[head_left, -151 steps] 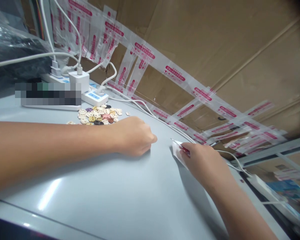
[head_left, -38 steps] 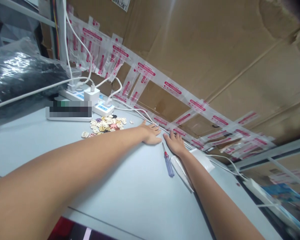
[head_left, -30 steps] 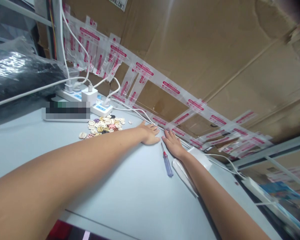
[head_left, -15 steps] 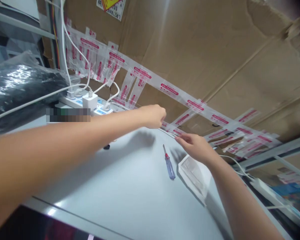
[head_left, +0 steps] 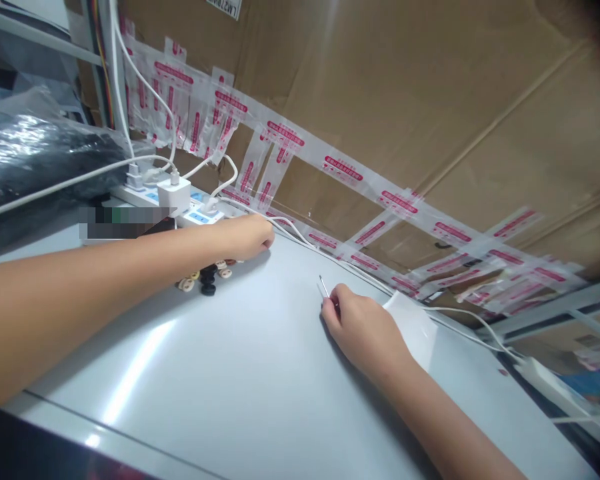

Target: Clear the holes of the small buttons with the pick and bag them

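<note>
My right hand (head_left: 363, 327) is closed around a screwdriver (head_left: 325, 288). Only the metal shaft and tip show, pointing up and left; the handle is hidden in the fist. Behind that hand lies a white packet (head_left: 417, 333), partly covered by the wrist. My left hand (head_left: 247, 237) is curled shut low over the table's back part, left of centre. Its fingertips face away, so whatever they may hold is hidden. Just below the left wrist sits a small cluster of round button-like pieces, some cream (head_left: 186, 285) and some black (head_left: 209, 289).
A white power strip (head_left: 200, 217) with a white charger (head_left: 174, 195) and cables stands at the back left. A plastic-wrapped dark bundle (head_left: 40, 167) lies beside it. A taped cardboard wall (head_left: 340, 100) closes off the back. Another white strip (head_left: 545, 383) hangs past the right edge.
My right hand has come down from the cable and taken hold of the screwdriver. My left hand has moved left, away from the cable, uncovering the small round pieces.
</note>
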